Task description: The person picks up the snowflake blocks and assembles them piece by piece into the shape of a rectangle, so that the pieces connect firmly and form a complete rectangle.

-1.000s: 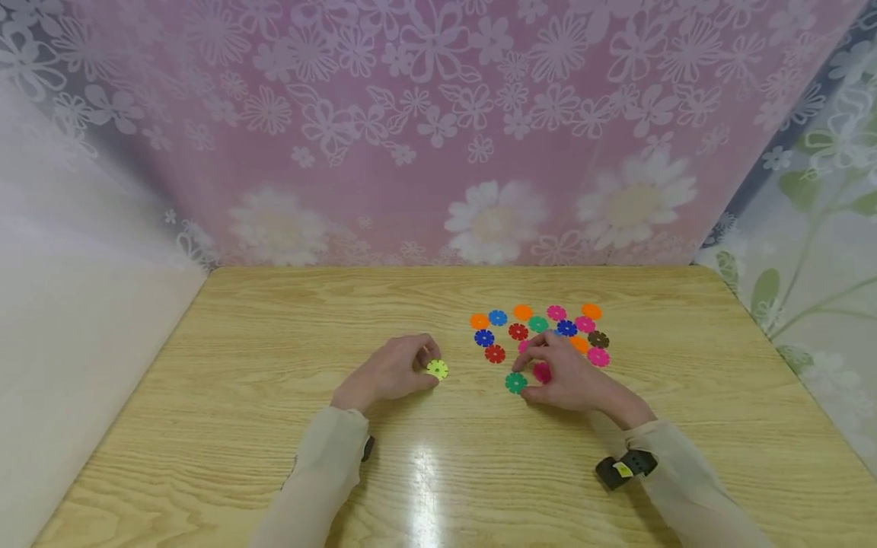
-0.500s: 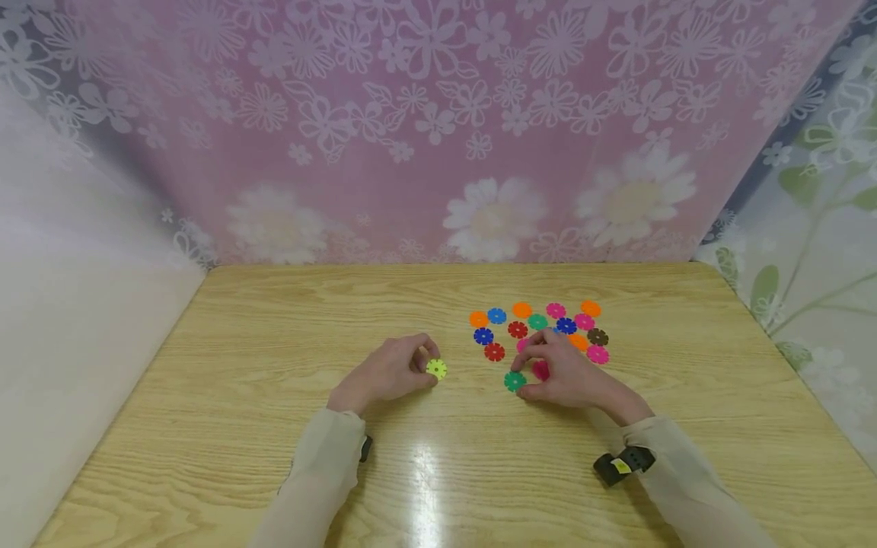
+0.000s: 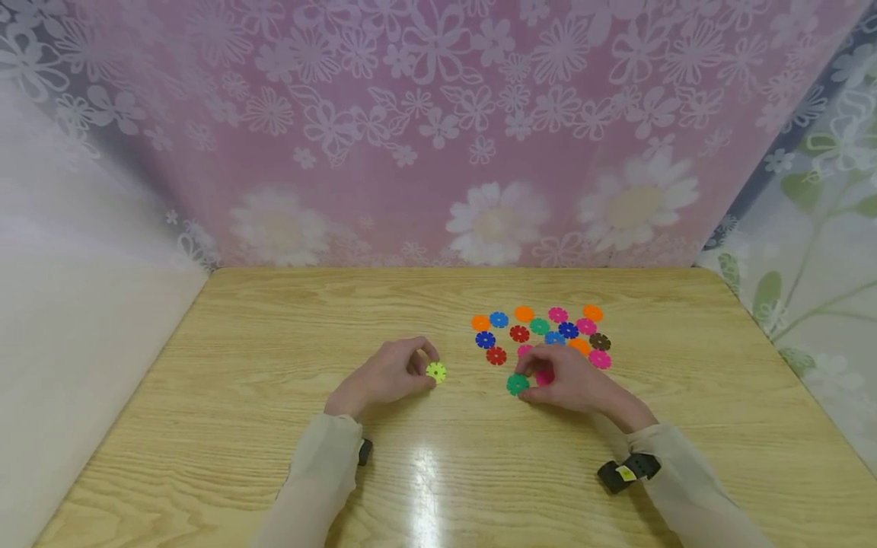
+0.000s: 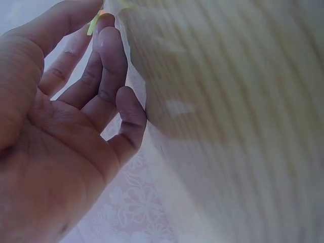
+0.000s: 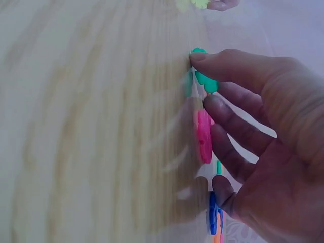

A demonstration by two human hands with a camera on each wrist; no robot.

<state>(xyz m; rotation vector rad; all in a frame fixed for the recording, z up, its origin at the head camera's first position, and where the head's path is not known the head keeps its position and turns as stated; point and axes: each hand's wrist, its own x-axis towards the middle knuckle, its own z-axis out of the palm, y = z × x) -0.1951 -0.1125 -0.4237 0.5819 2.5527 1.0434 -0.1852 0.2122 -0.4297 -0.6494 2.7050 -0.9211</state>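
the left hand (image 3: 387, 371) has its thumb and index finger closed to a pinch on the edge of a yellow-green, notched, flat round disc (image 3: 436, 372), its other fingers loosely bent. the right hand (image 3: 572, 378) pinches a green, notched, flat round disc (image 3: 517, 384) between thumb and fingertips, the rest of its fingers curved and spread a little. the two held discs are apart, the green one to the right of the yellow-green one, both over the pale wood-grain table (image 3: 205, 426); whether either is resting on the wood i cannot tell. a bright pink round disc (image 3: 544, 377) lies just beside the right hand's fingers, partly hidden by them in the head view. beyond that hand is a loose group of similar discs, among them a red notched disc (image 3: 496, 355) at its near left, a dark brown notched disc (image 3: 600, 342) at its right side and an orange round disc (image 3: 592, 313) at its far right. a black wrist strap (image 3: 641, 464) shows at the right cuff, and a pink flower-patterned cloth (image 3: 384, 175) hangs behind the table.
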